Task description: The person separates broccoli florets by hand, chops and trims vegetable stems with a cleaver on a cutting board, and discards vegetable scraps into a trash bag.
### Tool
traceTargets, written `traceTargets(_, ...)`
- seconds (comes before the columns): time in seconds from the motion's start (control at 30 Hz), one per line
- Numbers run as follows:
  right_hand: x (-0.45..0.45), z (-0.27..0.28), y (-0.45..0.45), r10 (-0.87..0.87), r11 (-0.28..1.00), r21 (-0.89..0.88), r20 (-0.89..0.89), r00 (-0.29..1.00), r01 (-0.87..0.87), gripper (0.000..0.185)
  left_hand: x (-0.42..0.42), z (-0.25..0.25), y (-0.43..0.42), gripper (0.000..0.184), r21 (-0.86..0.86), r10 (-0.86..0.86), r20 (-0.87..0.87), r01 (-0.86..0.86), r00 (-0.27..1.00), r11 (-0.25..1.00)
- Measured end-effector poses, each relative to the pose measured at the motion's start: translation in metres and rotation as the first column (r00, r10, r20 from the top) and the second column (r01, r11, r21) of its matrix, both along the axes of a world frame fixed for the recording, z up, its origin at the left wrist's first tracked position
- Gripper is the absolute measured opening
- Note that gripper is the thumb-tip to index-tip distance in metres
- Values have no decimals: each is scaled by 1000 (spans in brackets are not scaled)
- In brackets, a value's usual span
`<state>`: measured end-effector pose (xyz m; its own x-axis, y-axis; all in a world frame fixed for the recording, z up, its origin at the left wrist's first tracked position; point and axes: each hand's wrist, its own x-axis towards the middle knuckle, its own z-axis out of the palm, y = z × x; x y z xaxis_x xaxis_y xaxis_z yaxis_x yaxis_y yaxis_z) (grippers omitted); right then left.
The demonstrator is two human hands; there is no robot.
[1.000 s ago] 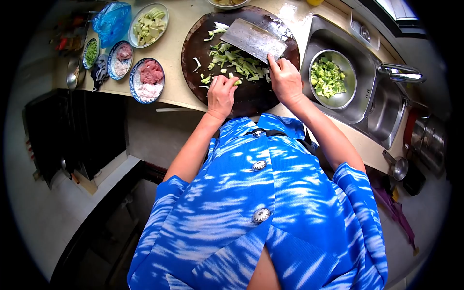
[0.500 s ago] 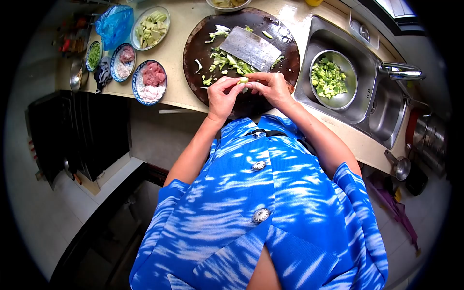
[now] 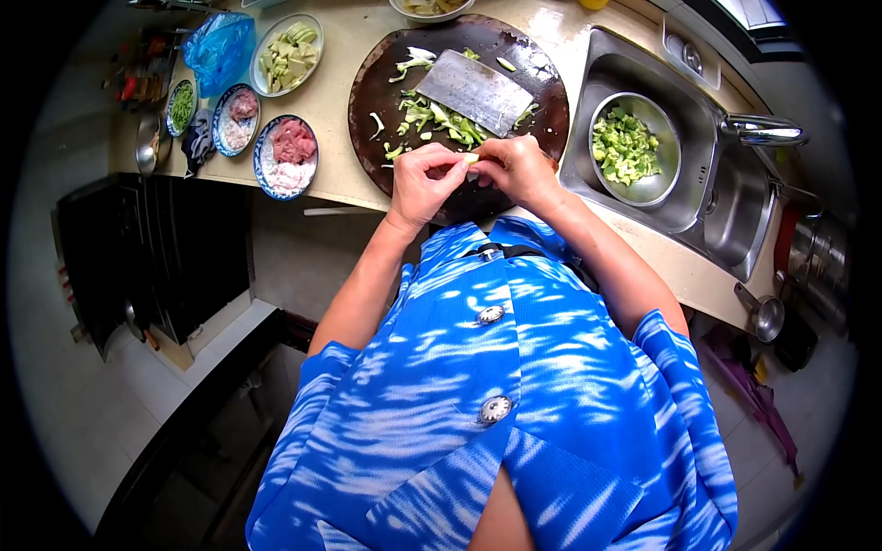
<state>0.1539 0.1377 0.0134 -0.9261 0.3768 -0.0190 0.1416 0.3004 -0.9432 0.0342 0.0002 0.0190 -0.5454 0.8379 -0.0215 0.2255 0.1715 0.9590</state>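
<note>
Above the near edge of the round dark chopping board [image 3: 386, 78], my left hand [image 3: 425, 184] and my right hand [image 3: 522, 172] meet fingertip to fingertip. Between them they pinch a small pale green vegetable piece [image 3: 471, 158]. A wide cleaver blade [image 3: 476, 92] lies flat on the board beyond my hands, and its handle is hidden. Cut green strips [image 3: 432, 118] lie around and partly under the blade. Paler leafy bits [image 3: 416, 61] rest near the board's upper left.
Left of the board are a plate of meat [image 3: 294, 142], a smaller meat plate [image 3: 243, 106], a dish of green slices [image 3: 289, 55] and a blue bag [image 3: 220, 50]. To the right, a metal bowl of chopped greens [image 3: 627, 151] stands in the sink [image 3: 602, 64].
My right hand has let go of the cleaver, now flat on the board, and has come left and down to my left hand. Both hands now pinch the vegetable piece.
</note>
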Motion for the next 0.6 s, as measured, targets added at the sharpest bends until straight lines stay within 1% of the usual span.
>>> traceTargets(0.03, 1, 2, 1, 0, 1000, 0, 0, 1000, 0, 10, 0, 2, 1, 11, -11, -8, 9, 8, 1000, 1000)
traceTargets(0.07, 1, 5, 0, 11, 999, 42, 16, 1000, -12, 10, 0, 4, 2, 11, -12, -7, 8, 7, 1000, 1000)
traceTargets(0.1, 1, 6, 0, 22, 996, 83, 32, 999, -25, 10, 1, 6, 3, 11, -4, -9, -27, 9, 1000, 1000)
traceTargets(0.13, 1, 5, 1, 22, 996, 83, 31, 999, -25, 10, 1, 8, 4, 11, 4, -12, -62, 12, 998, 1000)
traceTargets(0.2, 1, 2, 1, 21, 976, 217, -47, 999, -11, 9, 3, 11, 6, 12, 5, -4, -77, 5, 997, 1000)
traceTargets(0.23, 1, 2, 1, 20, 976, 217, -48, 999, -9, 9, 4, 13, 7, 13, 6, 3, -91, -3, 996, 1000)
traceTargets(0.27, 1, 1, 1, 18, 965, 264, -69, 997, 1, 9, 5, 16, 8, 13, 6, 2, -93, -1, 996, 1000)
traceTargets(0.3, 1, 1, 0, 16, 951, 310, -89, 996, 13, 9, 5, 18, 9, 14, 5, 18, -134, -17, 991, 1000)
traceTargets(0.33, 1, 0, 0, 15, 950, 310, -90, 996, 14, 9, 7, 18, 10, 15, 5, 34, -175, -33, 984, 999)
traceTargets(0.4, 1, 0, -1, 24, 914, 405, -139, 990, 35, 10, 8, 18, 11, 16, 15, 47, -203, -45, 978, 999)
traceTargets(0.43, 1, 1, -2, 23, 914, 405, -140, 990, 36, 10, 9, 18, 11, 16, 25, 60, -230, -56, 971, 998)
traceTargets(0.5, 2, 2, -5, 9, 873, 482, -164, 986, 72, 9, 11, 18, 13, 17, 32, 64, -250, -58, 966, 998)
traceTargets(0.6, 3, 4, -6, 10, 859, 508, -145, 989, 66, 7, 11, 19, 13, 18, 40, 66, -283, -57, 957, 998)
